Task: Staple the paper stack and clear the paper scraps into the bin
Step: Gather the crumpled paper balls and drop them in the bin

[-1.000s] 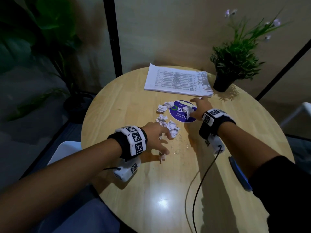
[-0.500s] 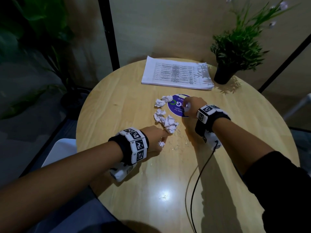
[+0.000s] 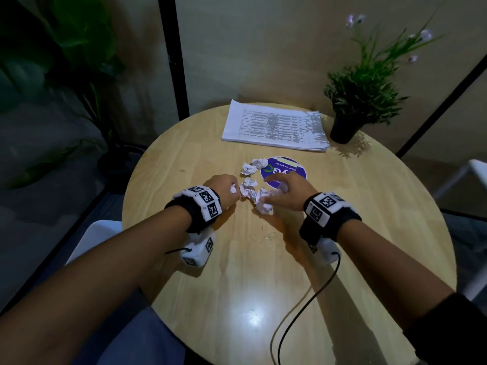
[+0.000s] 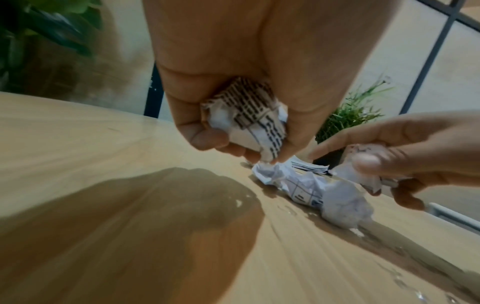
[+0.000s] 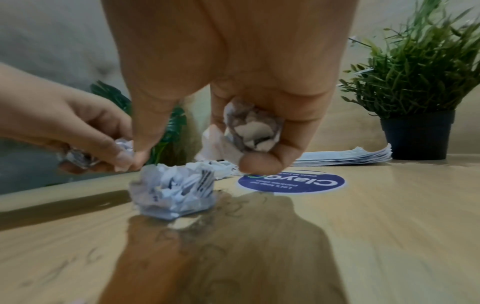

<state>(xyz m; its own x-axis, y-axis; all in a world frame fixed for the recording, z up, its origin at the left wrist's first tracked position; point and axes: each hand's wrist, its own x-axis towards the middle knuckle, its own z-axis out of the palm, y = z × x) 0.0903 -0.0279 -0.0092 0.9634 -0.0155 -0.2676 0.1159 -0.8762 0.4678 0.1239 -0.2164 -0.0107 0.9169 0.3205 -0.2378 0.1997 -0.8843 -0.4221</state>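
Paper scraps point(image 3: 257, 197) lie mid-tabletop point(image 3: 369, 233) between both hands; each grip is curled round one crumpled ball, the left hand point(image 3: 226, 189) and right hand point(image 3: 288, 192) largely hiding theirs. Paper stack point(image 3: 274, 127) rests far, its right corner shadowed by the potted plant point(image 3: 361, 93).

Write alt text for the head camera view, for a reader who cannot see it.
Two bare hands gather crumpled paper scraps on a round wooden table: the left hand grips one scrap, the right hand holds another and reaches for more. Behind them lie a round blue sticker, a printed paper stack and a small potted plant.
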